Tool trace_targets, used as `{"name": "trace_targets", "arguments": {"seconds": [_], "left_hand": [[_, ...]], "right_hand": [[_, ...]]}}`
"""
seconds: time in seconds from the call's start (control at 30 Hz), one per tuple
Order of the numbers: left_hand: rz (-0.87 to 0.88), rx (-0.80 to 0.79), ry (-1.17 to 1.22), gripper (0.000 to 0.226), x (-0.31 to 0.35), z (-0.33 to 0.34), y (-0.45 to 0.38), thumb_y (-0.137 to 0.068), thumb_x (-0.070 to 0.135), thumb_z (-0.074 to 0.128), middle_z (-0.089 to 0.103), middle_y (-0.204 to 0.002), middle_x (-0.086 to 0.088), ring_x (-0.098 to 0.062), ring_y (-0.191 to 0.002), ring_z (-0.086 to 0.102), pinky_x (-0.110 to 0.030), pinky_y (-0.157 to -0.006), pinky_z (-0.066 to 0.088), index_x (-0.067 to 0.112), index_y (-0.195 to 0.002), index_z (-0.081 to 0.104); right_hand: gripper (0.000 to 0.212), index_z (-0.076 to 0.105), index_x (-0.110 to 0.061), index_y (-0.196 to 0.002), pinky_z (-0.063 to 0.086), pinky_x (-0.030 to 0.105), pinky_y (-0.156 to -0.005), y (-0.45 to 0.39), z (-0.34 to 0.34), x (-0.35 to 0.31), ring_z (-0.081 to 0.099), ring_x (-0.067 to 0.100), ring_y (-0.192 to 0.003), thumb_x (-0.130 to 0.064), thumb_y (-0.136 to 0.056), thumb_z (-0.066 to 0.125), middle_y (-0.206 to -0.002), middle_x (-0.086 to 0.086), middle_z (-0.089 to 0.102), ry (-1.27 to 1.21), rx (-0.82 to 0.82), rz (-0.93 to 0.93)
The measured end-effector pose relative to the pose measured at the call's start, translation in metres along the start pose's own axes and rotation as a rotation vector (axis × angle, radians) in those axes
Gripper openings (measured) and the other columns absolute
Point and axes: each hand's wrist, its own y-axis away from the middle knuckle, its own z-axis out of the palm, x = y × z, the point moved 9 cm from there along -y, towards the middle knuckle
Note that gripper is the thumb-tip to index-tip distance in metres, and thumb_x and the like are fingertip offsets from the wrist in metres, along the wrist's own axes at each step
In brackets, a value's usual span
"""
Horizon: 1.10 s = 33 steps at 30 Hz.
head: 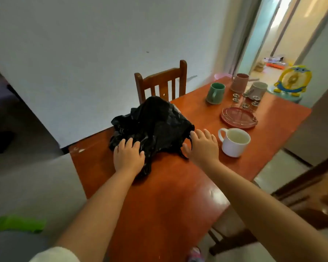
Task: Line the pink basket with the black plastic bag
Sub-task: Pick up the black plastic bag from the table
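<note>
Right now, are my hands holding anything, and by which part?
Both hands are on the crumpled black plastic bag: the left hand presses its near-left edge, the right hand touches its right edge. Whether either actually grips it cannot be told.

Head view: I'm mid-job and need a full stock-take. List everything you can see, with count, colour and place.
black plastic bag: one, black, crumpled in a mound at the table's left edge; no pink basket shows under it
table: one, reddish-brown wood, centre
chair: one, brown wood, behind the bag
white cup: one, right of the bag
green mug: one, far side
pink mug: one, far end
grey mug: one, beside the pink mug
round tray: one, dark red, with a wire rack on it
small metal cups: several, silver, behind the tray
yellow toy: one, beyond the table
hands: left hand on the bag's near side, right hand at its right edge
</note>
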Motion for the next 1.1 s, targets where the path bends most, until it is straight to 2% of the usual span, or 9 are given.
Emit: {"name": "trace_targets", "arguments": {"seconds": [0.1,0.23,0.33,0.4,0.53,0.67,0.77,0.93,1.1], "left_hand": [[-0.118,0.005,0.015,0.048,-0.013,0.015,-0.029,-0.097,0.035,0.039,0.027,-0.155,-0.006,-0.026,-0.145,0.017,-0.042,-0.118,0.023,0.02,-0.142,0.033],[-0.351,-0.03,0.042,0.053,-0.042,0.035,-0.05,-0.096,0.038,0.04,0.02,-0.157,-0.005,-0.028,-0.145,0.012,-0.043,-0.117,0.023,0.023,-0.145,0.026],[-0.544,-0.078,0.081,0.059,-0.063,0.051,-0.055,-0.096,0.038,0.042,0.013,-0.158,-0.008,-0.032,-0.144,0.013,-0.045,-0.116,0.026,0.025,-0.147,0.017],[-0.645,-0.119,0.144,0.061,-0.073,0.063,-0.057,-0.096,0.034,0.044,0.015,-0.156,-0.013,-0.033,-0.14,0.024,-0.043,-0.11,0.035,0.027,-0.148,0.014],[-0.734,-0.03,0.22,0.051,-0.084,0.072,-0.061,-0.098,0.02,0.042,0.051,-0.134,-0.013,-0.028,-0.116,0.054,-0.038,-0.09,0.05,0.018,-0.146,0.026],[-0.631,0.046,0.18,0.036,-0.073,0.066,-0.07,-0.099,0.017,0.041,0.058,-0.129,-0.013,-0.028,-0.114,0.057,-0.037,-0.089,0.049,0.01,-0.133,0.049],[-0.509,0.158,0.157,0.03,-0.057,0.047,-0.075,-0.096,0.015,0.048,0.063,-0.114,-0.014,-0.029,-0.099,0.06,-0.036,-0.072,0.05,0.009,-0.123,0.06],[-0.126,0.376,0.115,0.014,0.009,-0.014,-0.079,-0.068,-0.004,0.08,0.065,-0.068,-0.021,-0.036,-0.061,0.061,-0.036,-0.052,0.049,-0.004,-0.081,0.075],[0.252,0.567,0.12,0.011,0.107,-0.063,-0.058,-0.063,0.002,0.083,0.066,-0.065,-0.019,-0.037,-0.06,0.063,-0.04,-0.057,0.053,-0.001,-0.069,0.074]], "right_hand": [[0.053,0.04,-0.014,-0.135,0.028,0.046,-0.113,-0.056,0.014,0.005,0.031,0.031,-0.137,-0.043,-0.092,0.047,-0.143,0.009,0.045,-0.025,0.022,-0.034],[0.064,0.024,-0.017,-0.144,0.026,0.047,-0.114,-0.12,0.049,0.001,0.021,0.032,-0.142,-0.048,-0.092,0.044,-0.154,0.012,0.025,-0.048,-0.111,-0.09],[0.069,0.016,-0.02,-0.146,0.037,0.046,-0.107,-0.147,0.079,-0.004,0.026,0.035,-0.138,-0.046,-0.091,0.048,-0.155,0.014,0.018,-0.079,-0.218,-0.102],[0.065,0.017,-0.019,-0.146,0.047,0.042,-0.096,-0.156,0.102,-0.007,0.041,0.035,-0.128,-0.038,-0.093,0.05,-0.15,0.016,0.029,-0.11,-0.297,-0.11],[0.035,0.044,-0.013,-0.131,0.052,0.038,-0.074,-0.154,0.131,-0.005,0.06,0.032,-0.098,-0.016,-0.096,0.043,-0.112,0.013,0.061,-0.127,-0.332,-0.152],[0.023,0.061,-0.007,-0.109,0.051,0.038,-0.072,-0.148,0.133,0.0,0.062,0.032,-0.093,-0.007,-0.093,0.044,-0.103,0.014,0.066,-0.175,-0.3,-0.179],[0.02,0.066,-0.003,-0.096,0.048,0.039,-0.066,-0.152,0.114,0.001,0.062,0.034,-0.086,-0.012,-0.094,0.047,-0.094,0.015,0.067,-0.252,-0.183,-0.196],[0.011,0.068,-0.003,-0.065,0.045,0.032,-0.056,-0.134,0.03,0.007,0.064,0.029,-0.054,-0.002,-0.075,0.069,-0.056,0.012,0.067,-0.245,0.239,-0.282],[0.021,0.065,-0.007,-0.055,0.024,0.03,-0.06,-0.076,-0.06,0.043,0.061,0.025,-0.049,-0.012,-0.075,0.058,-0.048,0.007,0.063,-0.123,0.555,-0.24]]}}
